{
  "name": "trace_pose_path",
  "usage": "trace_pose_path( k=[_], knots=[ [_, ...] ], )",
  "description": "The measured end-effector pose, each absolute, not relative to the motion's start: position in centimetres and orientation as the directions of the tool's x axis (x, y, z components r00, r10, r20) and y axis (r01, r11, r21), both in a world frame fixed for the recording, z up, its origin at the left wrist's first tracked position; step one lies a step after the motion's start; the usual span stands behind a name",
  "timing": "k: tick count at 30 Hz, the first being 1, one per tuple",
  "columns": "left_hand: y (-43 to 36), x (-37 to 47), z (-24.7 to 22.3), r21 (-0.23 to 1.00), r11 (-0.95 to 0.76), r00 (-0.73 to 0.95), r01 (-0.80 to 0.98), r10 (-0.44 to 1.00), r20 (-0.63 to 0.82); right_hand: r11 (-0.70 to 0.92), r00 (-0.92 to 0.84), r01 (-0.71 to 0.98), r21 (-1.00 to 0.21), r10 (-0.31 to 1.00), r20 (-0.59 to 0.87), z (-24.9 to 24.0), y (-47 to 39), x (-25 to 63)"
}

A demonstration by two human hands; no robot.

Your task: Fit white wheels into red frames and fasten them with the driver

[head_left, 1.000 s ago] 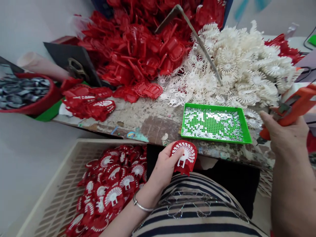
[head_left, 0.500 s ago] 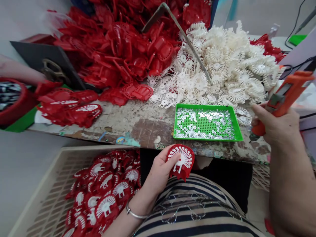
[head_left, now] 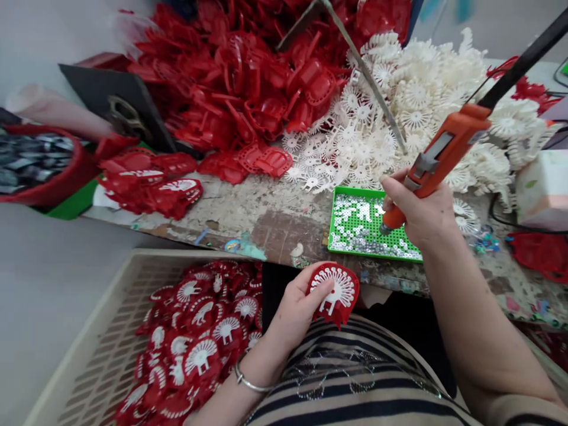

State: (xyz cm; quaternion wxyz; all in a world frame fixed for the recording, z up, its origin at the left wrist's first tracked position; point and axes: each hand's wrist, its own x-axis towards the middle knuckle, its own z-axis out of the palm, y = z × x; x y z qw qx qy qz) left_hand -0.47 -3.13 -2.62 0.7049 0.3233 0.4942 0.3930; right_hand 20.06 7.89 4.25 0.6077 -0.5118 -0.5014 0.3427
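Observation:
My left hand point(head_left: 304, 299) grips a red plastic piece point(head_left: 344, 312) with a white fan-shaped insert point(head_left: 339, 287) on its face, the thumb pressing on the insert. It is held low in front of the striped shirt. My right hand point(head_left: 426, 210) is wrapped around an orange electric screwdriver point(head_left: 444, 154), its tip pointing down and to the left. That tip is over a green perforated tray point(head_left: 336, 239) of small silver washer-like pieces point(head_left: 355, 210); whether it touches them I cannot tell.
Behind lie a heap of red plastic pieces point(head_left: 248, 89) and a pile of white fan-shaped pieces point(head_left: 355, 136), with a bent metal bar point(head_left: 368, 77) across them. At lower left, a pale crate point(head_left: 102, 319) holds assembled red-and-white pieces point(head_left: 204, 331). A red container point(head_left: 48, 183) stands far left.
My right hand has carried the electric screwdriver leftward from beside the tray to over it. My left hand keeps its hold on the red piece. The view has shifted slightly.

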Motion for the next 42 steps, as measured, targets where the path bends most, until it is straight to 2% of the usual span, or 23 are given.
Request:
trace_pose_path(
  k=[6,21,24,27,31,37,42],
  knots=[
    [-2.5,-0.7,-3.0,0.843,0.496,0.252,-0.206,0.86,-0.445,0.23,0.297,0.146,-0.962,0.918,0.264,3.9,9.0,19.5],
    [-1.9,-0.6,-2.8,0.867,0.495,0.334,-0.052,0.827,-0.452,0.273,0.267,0.085,-0.958,0.92,0.286,3.4,8.8,19.6],
    [-1.8,-0.8,-2.4,0.925,0.375,0.364,0.059,0.855,-0.37,0.271,0.268,0.046,-0.962,0.924,0.273,4.0,8.5,19.5],
    [-1.3,-0.7,-1.7,0.98,0.14,0.43,0.14,0.883,-0.187,0.307,0.266,0.009,-0.952,0.917,0.298,5.0,8.0,19.3],
    [-0.6,0.1,-0.8,0.977,-0.124,0.508,0.171,0.861,0.02,0.359,0.217,-0.071,-0.931,0.916,0.336,6.8,6.8,18.7],
    [-0.5,1.5,-0.4,0.944,-0.27,0.53,0.191,0.837,0.132,0.358,0.191,-0.153,-0.921,0.925,0.328,8.9,4.2,17.6],
    [-1.0,1.9,0.0,0.936,-0.291,0.521,0.195,0.84,0.153,0.342,0.113,-0.17,-0.924,0.938,0.327,9.4,2.9,17.1]
  ],
)
